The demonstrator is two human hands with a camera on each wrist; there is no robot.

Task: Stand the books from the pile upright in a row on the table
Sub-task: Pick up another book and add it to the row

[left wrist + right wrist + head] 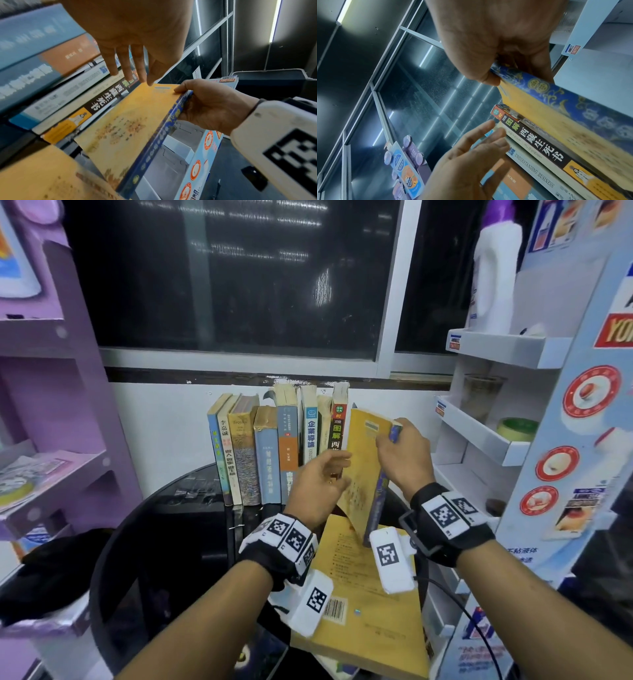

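Observation:
Several books stand upright in a row at the back of the dark round table. My right hand grips the top of a yellow book with a blue spine, tilted beside the row's right end, next to the black-spined book. In the left wrist view the right hand pinches that yellow book at its top corner. My left hand is open, fingers straight, against the row's right-end spines and the yellow cover. Another yellow book lies flat under my wrists.
A purple shelf unit stands at the left. A white and blue display rack with a tape roll and bottle crowds the right side. A dark window and white wall lie behind the row.

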